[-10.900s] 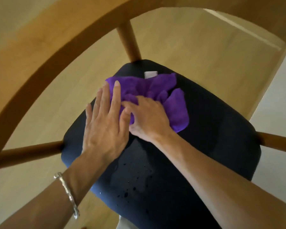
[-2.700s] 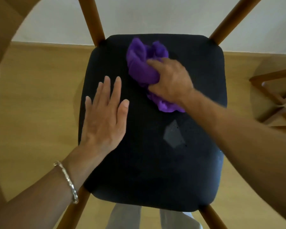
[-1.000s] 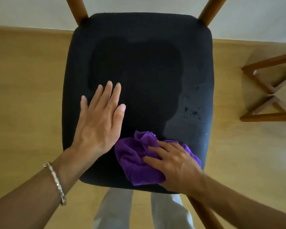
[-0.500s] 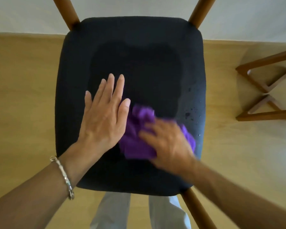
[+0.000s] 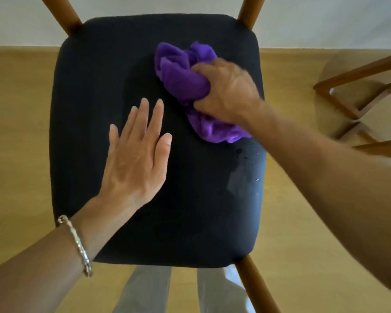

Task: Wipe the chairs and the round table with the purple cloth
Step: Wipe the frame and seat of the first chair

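Observation:
A chair with a dark navy cushioned seat [image 5: 122,64] and brown wooden legs fills the middle of the head view. A bunched purple cloth [image 5: 183,80] lies on the seat's far right part. My right hand [image 5: 228,89] grips the cloth, fingers curled into its folds, pressing it onto the seat. My left hand [image 5: 138,154] rests flat on the seat's middle left, fingers straight and spread, with a silver bracelet on the wrist. A few damp spots [image 5: 244,154] show on the seat's right edge.
The wooden frame of another piece of furniture [image 5: 359,98] stands on the light wood floor [image 5: 18,132] at the right. A white wall runs along the top behind the chair. My legs in light trousers [image 5: 145,290] are below the seat's near edge.
My right hand has swept the purple cloth from the seat's near middle up to its far right part. My left hand has stayed flat on the seat.

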